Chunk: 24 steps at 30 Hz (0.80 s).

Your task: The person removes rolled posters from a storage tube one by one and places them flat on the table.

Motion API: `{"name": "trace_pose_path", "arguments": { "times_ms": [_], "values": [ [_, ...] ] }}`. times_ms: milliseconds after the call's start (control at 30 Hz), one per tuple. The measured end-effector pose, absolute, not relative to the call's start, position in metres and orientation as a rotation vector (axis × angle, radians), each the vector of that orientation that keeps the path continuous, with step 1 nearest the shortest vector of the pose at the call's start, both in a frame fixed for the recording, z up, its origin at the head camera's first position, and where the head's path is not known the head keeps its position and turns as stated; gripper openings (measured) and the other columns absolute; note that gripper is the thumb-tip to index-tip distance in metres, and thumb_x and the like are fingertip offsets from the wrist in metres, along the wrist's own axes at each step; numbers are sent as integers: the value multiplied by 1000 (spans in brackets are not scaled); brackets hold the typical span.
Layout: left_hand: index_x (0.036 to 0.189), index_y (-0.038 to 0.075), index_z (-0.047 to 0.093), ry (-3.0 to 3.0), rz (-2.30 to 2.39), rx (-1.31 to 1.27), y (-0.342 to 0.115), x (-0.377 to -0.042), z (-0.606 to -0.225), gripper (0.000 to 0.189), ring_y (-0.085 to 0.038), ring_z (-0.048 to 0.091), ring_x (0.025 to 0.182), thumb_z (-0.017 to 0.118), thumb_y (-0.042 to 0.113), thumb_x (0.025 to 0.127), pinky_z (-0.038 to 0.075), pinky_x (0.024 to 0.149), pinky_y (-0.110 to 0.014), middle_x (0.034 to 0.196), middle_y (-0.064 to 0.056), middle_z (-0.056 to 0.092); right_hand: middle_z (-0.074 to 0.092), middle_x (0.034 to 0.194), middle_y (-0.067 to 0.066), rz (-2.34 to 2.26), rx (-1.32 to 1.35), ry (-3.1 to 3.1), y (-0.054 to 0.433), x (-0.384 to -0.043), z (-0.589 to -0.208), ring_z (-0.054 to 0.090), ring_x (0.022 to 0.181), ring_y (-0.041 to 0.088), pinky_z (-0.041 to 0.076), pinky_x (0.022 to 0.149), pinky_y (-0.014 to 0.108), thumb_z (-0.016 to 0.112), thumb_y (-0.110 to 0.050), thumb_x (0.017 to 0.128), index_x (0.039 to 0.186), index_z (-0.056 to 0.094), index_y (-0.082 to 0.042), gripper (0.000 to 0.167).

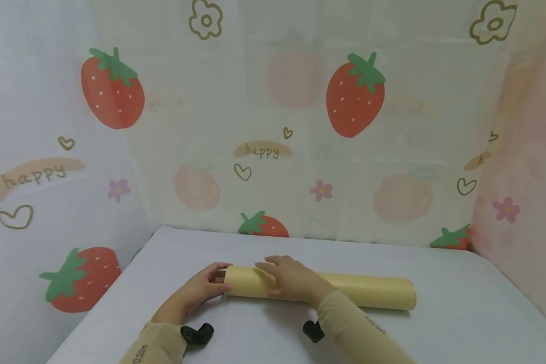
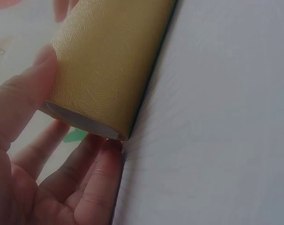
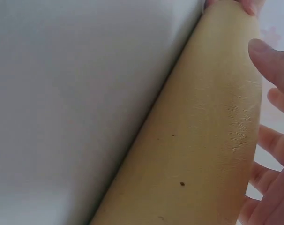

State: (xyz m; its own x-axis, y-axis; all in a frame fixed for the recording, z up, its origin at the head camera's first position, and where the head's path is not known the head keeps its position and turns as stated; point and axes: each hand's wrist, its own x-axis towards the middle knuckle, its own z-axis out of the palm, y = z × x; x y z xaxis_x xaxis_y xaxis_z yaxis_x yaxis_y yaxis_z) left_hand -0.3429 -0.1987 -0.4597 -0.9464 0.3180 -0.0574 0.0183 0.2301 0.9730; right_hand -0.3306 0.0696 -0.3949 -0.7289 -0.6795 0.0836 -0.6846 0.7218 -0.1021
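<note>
A long yellow roll (image 1: 373, 290) with a finely creased surface lies across the white table. Its left end shows a pale opening (image 2: 90, 123) in the left wrist view. My left hand (image 1: 199, 289) is at that end, its thumb against the outside and its gently bent fingertips at the rim. Over the left half of the roll reaches my right hand (image 1: 296, 280), its fingers spread toward the far side and its thumb on the near side. In the right wrist view the right thumb (image 3: 272, 63) hovers by the roll, and whether the other fingers touch it I cannot tell.
The white table (image 1: 255, 338) runs back to a hanging cloth (image 1: 236, 101) printed with strawberries, which also covers both sides. Black wrist-worn pieces (image 1: 197, 334) stick out near both sleeves (image 1: 359, 328).
</note>
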Motion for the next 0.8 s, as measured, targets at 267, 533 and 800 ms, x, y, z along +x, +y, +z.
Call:
{"name": "trace_pose_path", "arguments": {
  "times_ms": [267,533,800],
  "values": [
    [131,12,44,2277,1777,291,-197,-341,-459,65,-26,51,112,75,25,75,46,84,-33,129,-15,47,41,139,4,167,1115,-2901,68,-330,-402,43,122,26,35,99,43,69,-37,79,139,35,-30,69],
    [131,12,43,2271,1773,284,-196,-341,-458,66,-26,52,112,75,25,75,47,84,-34,130,-15,47,48,130,-3,109,1121,-2891,68,-333,-407,48,116,19,39,95,38,72,-31,78,140,35,-30,72],
    [131,12,44,2275,1774,284,-197,-341,-458,65,-26,51,112,75,25,75,46,84,-34,130,-15,47,51,128,-4,105,1105,-2893,68,-331,-404,50,113,18,41,93,37,73,-30,77,139,36,-31,72]
  ]
}}
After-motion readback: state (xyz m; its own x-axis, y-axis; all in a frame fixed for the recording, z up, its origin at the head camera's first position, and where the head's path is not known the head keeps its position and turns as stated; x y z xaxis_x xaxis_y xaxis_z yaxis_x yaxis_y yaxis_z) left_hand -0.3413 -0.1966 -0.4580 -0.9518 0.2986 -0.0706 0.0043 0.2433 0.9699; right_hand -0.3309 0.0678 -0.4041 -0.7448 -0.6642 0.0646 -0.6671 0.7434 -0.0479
